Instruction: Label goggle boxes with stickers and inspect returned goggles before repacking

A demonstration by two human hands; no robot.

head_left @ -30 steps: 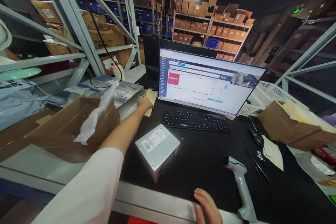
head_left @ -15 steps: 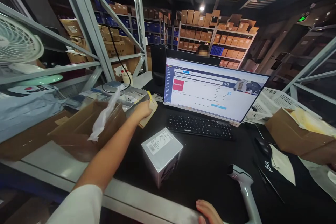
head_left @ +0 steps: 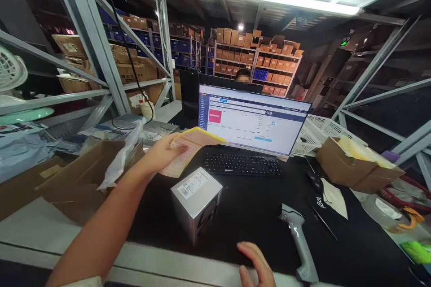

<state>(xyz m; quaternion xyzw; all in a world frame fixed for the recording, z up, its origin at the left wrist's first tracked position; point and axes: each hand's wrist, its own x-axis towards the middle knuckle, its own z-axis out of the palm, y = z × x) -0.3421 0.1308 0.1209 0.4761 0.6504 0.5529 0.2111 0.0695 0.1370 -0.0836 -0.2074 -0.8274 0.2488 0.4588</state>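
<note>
My left hand [head_left: 164,151] grips a yellow and pink padded envelope [head_left: 188,148] and holds it lifted above the black desk mat [head_left: 256,206], left of the keyboard [head_left: 243,163]. Just below it stands a silver-white boxed item [head_left: 195,199] with a barcode label on top. My right hand [head_left: 254,264] rests at the near edge of the desk, fingers loosely apart, holding nothing. A grey handheld barcode scanner [head_left: 298,240] lies to its right. The monitor [head_left: 252,116] behind the keyboard shows a form page.
An open cardboard box [head_left: 81,179] with white plastic sits at left, a grey sorting tray [head_left: 155,130] behind it. A mouse [head_left: 314,181], papers and another open carton [head_left: 353,163] lie at right. Metal shelving frames both sides. A person sits behind the monitor.
My left hand picked the padded envelope up from beside the tray and drew it back toward me, raised above the desk. My right hand stayed at the desk edge.
</note>
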